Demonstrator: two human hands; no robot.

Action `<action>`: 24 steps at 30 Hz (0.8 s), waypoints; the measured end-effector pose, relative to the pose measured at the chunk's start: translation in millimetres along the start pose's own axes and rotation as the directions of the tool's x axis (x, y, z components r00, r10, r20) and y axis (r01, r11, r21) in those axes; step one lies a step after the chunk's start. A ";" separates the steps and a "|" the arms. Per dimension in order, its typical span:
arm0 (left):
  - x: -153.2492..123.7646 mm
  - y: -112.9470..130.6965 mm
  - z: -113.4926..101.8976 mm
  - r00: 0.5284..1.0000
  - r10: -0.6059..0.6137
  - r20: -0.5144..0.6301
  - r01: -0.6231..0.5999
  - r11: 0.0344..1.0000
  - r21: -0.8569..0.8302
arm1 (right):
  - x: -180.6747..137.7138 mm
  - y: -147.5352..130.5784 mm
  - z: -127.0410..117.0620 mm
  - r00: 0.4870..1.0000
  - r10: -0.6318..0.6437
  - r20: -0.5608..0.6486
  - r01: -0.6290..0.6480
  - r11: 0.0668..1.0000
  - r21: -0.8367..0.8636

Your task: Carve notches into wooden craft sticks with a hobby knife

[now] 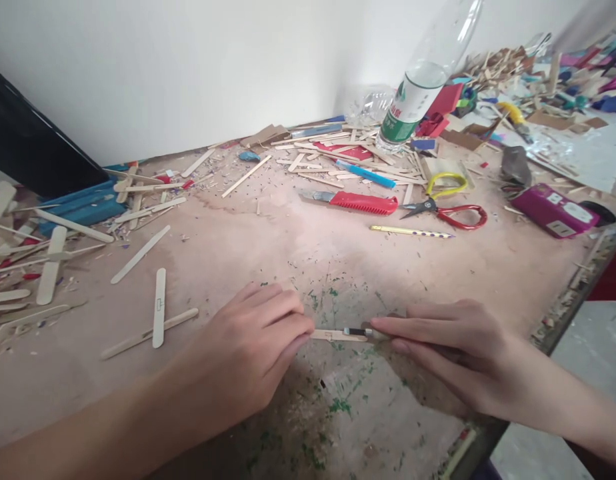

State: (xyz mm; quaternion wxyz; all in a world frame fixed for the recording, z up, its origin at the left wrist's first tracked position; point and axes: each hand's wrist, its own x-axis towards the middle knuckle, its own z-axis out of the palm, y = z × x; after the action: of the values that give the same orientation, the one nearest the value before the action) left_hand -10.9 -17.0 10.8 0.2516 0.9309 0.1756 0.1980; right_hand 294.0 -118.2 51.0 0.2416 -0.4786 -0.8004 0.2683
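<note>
Left hand [268, 333], nearly closed at 7 o'clock, pinches a marked wooden stick [331, 335] near 6 o'clock, while the right hand [448, 343], fingertips together at 4 o'clock, grips a small black-and-silver piece [357, 331] at the stick's right end.

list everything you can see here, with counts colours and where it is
marked stick: 1, pale wood, between the hands
small piece: 1, black and silver, at right fingertips
crossed sticks: 2, pale wood, left of left hand
pencil: 1, yellowish, centre right
utility knife: 1, red, behind pencil
scissors: 1, yellow and red handles, right of knife
blue tool: 1, blue, behind knife
bottle: 1, clear, green-white label, back right
bulky item: 1, purple, right
panel: 1, black, back left
loose sticks and scraps: many, mixed, left, back and far right
table: 1, brownish, underneath
wall: 1, white, behind
left hand: 1, bare, on marked stick
right hand: 1, bare, at small piece
</note>
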 end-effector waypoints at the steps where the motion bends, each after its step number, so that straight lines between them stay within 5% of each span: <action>1: 0.2 0.5 -0.1 1.000 -0.001 0.002 0.001 1.000 0.005 | 0.5 -1.1 -0.4 1.000 -0.005 0.007 0.005 1.000 0.002; 13: -0.6 -1.6 -0.5 0.994 0.088 -0.058 -0.082 0.991 0.106 | 12.6 -14.1 4.2 0.996 -0.068 0.053 0.075 0.986 -0.150; 24: -0.8 -1.0 7.1 0.988 0.127 -0.094 -0.105 0.973 0.203 | 12.9 -15.8 -4.0 0.993 -0.044 0.107 0.053 0.995 -0.080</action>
State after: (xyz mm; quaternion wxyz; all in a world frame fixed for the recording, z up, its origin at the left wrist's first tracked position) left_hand -8.6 -19.4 4.4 0.1362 0.9482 0.1528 0.2431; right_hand 281.1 -112.1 66.1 0.1853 -0.4538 -0.8339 0.2538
